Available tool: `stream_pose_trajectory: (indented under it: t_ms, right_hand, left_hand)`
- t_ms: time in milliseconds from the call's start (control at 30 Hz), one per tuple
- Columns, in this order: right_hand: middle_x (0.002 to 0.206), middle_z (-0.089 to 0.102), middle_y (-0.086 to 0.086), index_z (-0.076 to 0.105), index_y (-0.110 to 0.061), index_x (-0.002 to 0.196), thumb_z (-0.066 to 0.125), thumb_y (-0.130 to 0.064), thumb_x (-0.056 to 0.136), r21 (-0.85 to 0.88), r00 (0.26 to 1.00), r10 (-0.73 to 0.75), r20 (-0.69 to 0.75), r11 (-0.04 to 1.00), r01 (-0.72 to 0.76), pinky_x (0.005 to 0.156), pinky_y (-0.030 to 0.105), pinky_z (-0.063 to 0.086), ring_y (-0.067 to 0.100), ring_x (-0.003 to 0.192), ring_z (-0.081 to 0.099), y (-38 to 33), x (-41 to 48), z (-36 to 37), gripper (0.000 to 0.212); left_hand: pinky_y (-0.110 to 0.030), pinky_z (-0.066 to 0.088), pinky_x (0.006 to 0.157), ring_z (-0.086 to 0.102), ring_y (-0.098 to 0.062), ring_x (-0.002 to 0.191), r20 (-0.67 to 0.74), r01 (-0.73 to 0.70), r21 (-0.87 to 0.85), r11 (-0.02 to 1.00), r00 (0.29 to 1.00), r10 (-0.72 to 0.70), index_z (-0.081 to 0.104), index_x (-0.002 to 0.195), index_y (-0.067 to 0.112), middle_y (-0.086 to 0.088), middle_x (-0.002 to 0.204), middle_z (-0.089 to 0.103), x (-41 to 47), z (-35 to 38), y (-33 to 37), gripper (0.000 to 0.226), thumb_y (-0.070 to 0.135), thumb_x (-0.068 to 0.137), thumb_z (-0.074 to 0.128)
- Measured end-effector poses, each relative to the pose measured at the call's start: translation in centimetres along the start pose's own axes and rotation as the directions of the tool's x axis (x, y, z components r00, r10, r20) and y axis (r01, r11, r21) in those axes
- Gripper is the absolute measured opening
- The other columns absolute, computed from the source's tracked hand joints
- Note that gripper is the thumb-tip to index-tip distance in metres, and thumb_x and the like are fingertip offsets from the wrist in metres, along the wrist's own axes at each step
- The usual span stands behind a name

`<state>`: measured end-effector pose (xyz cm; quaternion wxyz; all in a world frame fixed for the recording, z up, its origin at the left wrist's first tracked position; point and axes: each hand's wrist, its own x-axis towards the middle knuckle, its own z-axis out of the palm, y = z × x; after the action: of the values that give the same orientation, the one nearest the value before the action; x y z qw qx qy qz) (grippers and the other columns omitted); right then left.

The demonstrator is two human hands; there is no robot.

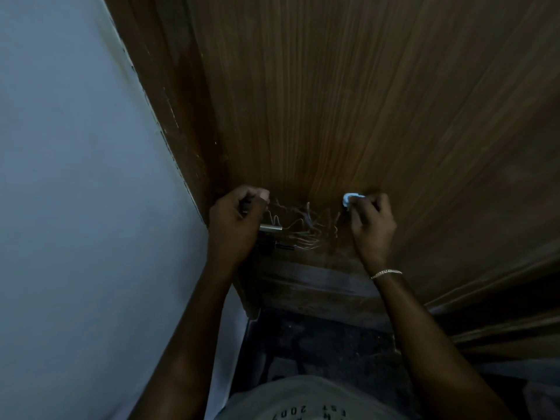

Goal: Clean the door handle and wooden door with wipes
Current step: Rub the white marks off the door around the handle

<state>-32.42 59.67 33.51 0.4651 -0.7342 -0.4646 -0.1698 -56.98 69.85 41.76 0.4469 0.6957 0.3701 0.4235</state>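
Pinching a crumpled white wipe (351, 200) against the wooden door (333, 101) mid-frame, the right hand (372, 222) is holding its grip curled; the left hand (233, 225) is wrapping its grip round the door handle (270, 228), centre-left.

a pale blue-grey wall (75, 177) fills the left side, running from near to far. along its right edge stands a dark brown door frame (169, 95), its paint chipped and scuffed in spots. low in the middle lies a dark, mottled floor (327, 344). at the near edge is a light grey shirt (303, 395) with upside-down print, partly legible as "est 2007". a thin chain bracelet (386, 272) glints right of centre.
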Motion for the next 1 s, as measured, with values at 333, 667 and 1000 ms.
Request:
stream_pose_trajectory:
  t_ms: [333, 667, 1000]
  right_hand:
    - [0.101, 0.074, -0.003, 0.066, -0.022, 0.116, 0.057, -0.024, 0.1, 0.013, 0.995, 0.1, 0.009, 0.995, -0.101, 0.074, 0.034, 0.058, 0.009, 0.086, 0.07, -0.2, -1.0, 0.8, 0.018]
    - [0.094, 0.072, 0.007, 0.072, -0.007, 0.094, 0.072, -0.014, 0.09, 0.009, 0.997, 0.072, 0.035, 0.997, -0.073, 0.078, 0.034, 0.056, 0.02, 0.086, 0.069, -1.4, -0.4, 1.5, 0.008]
    - [0.106, 0.072, 0.0, 0.07, -0.013, 0.104, 0.066, -0.013, 0.095, 0.001, 0.994, -0.003, 0.11, 1.0, 0.002, 0.091, 0.032, 0.054, 0.013, 0.098, 0.067, -0.5, -0.9, 2.2, 0.01]
  left_hand:
    - [-0.037, 0.062, 0.083, 0.073, -0.009, 0.092, 0.016, -0.01, -0.004, 1.0, 1.0, 0.01, 0.072, 0.11, 0.019, 0.007, 0.097, 0.075, -0.1, 0.1, 0.1, 0.019, 0.029, 0.099, 0.06]
    - [-0.038, 0.062, 0.083, 0.073, -0.01, 0.09, 0.036, -0.003, 0.03, 1.0, 0.999, 0.002, 0.073, 0.106, 0.02, 0.006, 0.095, 0.075, 0.0, -0.1, -0.1, 0.018, 0.03, 0.1, 0.059]
    - [-0.047, 0.062, 0.085, 0.073, -0.012, 0.09, 0.008, 0.019, 0.023, 1.0, 1.0, -0.019, 0.074, 0.105, 0.019, 0.005, 0.094, 0.075, -0.1, -1.2, -0.2, 0.019, 0.031, 0.099, 0.06]
